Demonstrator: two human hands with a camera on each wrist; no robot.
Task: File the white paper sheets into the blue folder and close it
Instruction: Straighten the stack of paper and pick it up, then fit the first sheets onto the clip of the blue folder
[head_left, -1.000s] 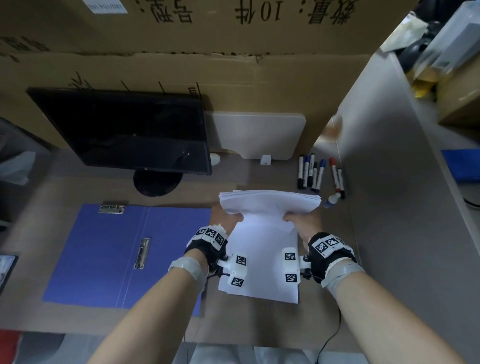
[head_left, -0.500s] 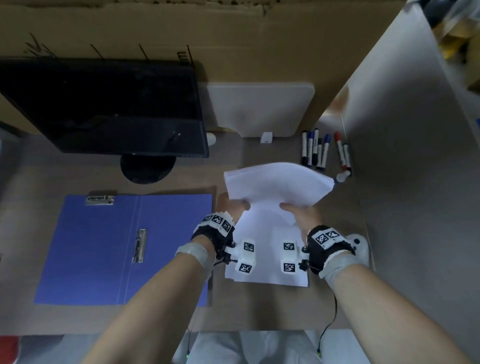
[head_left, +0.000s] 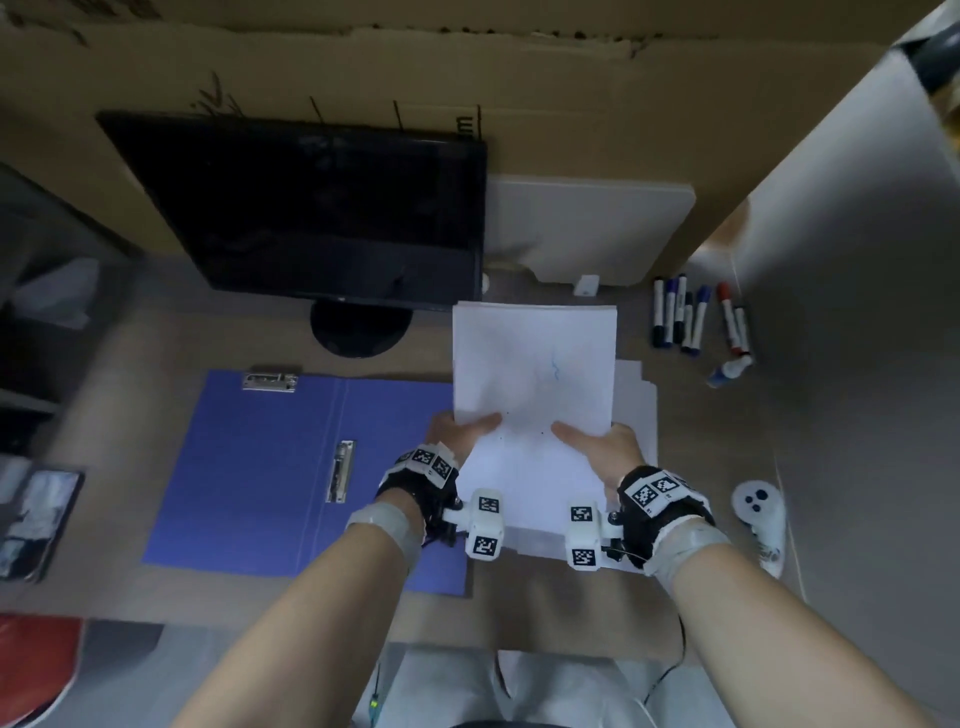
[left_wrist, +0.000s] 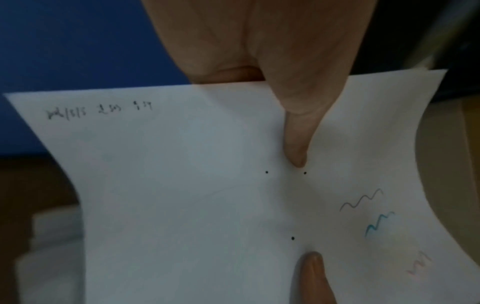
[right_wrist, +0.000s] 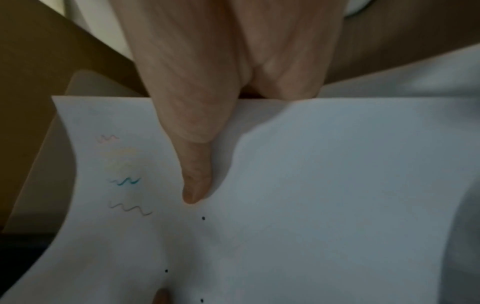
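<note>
I hold a stack of white paper sheets (head_left: 532, 374) above the desk, its top sheet marked with small scribbles (left_wrist: 361, 202) and dots. My left hand (head_left: 460, 428) pinches its left edge, thumb (left_wrist: 296, 144) on top. My right hand (head_left: 597, 436) pinches the right edge, thumb (right_wrist: 194, 181) on top. More white sheets (head_left: 636, 410) lie on the desk beneath. The blue folder (head_left: 260, 467) lies open and flat to the left, with a metal clip (head_left: 340, 470) by its spine and another clip (head_left: 270, 381) at its top edge.
A black monitor (head_left: 311, 208) stands behind the folder. A white board (head_left: 587, 234) leans at the back. Several marker pens (head_left: 691, 322) lie at the right rear, a white controller (head_left: 761, 512) at the right, and a grey partition (head_left: 857, 260) beside it.
The stack, bent over and seen edge-on a second ago, has flattened out so its top sheet now faces up. Both hands kept their grip on its sides.
</note>
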